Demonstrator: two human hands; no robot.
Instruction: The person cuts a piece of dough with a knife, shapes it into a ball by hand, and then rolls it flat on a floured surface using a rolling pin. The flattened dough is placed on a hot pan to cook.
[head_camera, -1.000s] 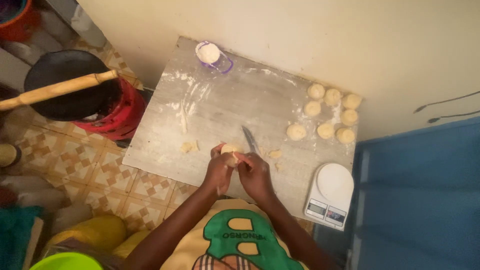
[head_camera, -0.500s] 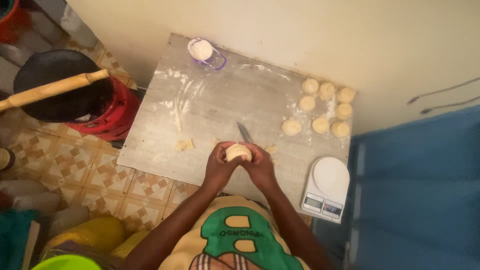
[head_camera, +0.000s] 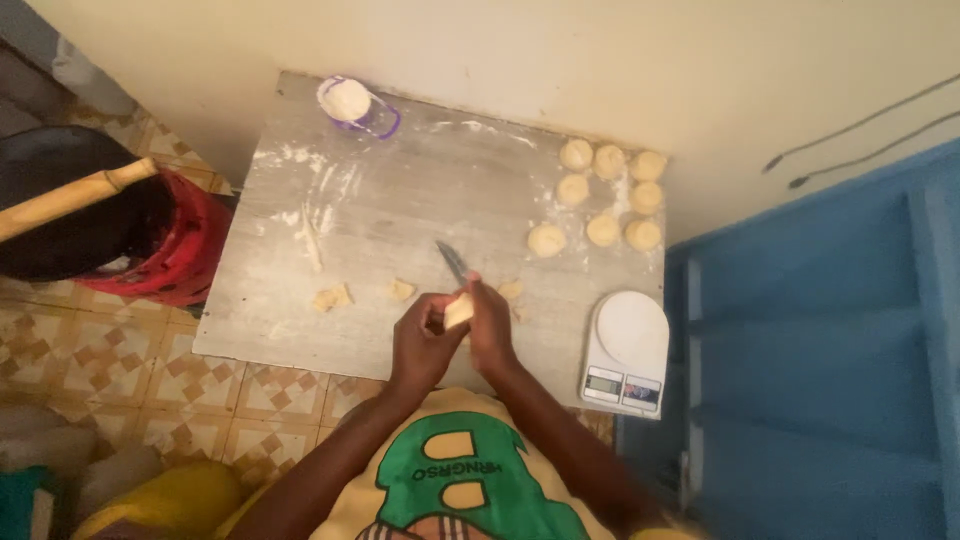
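A: Hands first — quick. Left hand (head_camera: 418, 345) and right hand (head_camera: 492, 328) are pressed close together above the near edge of the floured board (head_camera: 400, 215), both curled around one dough piece (head_camera: 459, 311). Fingers closed on it, not spread.

B: Is the dough on the board or in the air?

A: Looks held up between the palms, off the surface, though I can't tell how high. A knife (head_camera: 452, 262) lies just beyond the fingertips, blade pointing away.

B: Risks?

A: As I judge it, the knife is the main one — it sits right by the knuckles, so a forward push of the hands could knock it or catch a finger. Second, the hands work near the board's front edge; a slip would drop the piece onto the tiled floor (head_camera: 120, 370).

B: Anything else close?

A: Small dough scraps (head_camera: 332, 297) left of the hands, which could stick to the piece if it's set down there. Seven finished balls (head_camera: 603, 229) sit well apart at the far right, safe. The white kitchen scale (head_camera: 625, 350) is near the right elbow, at the board's corner — an elbow swing might shove it off. The flour cup (head_camera: 348, 100) at the far side is out of reach of trouble.
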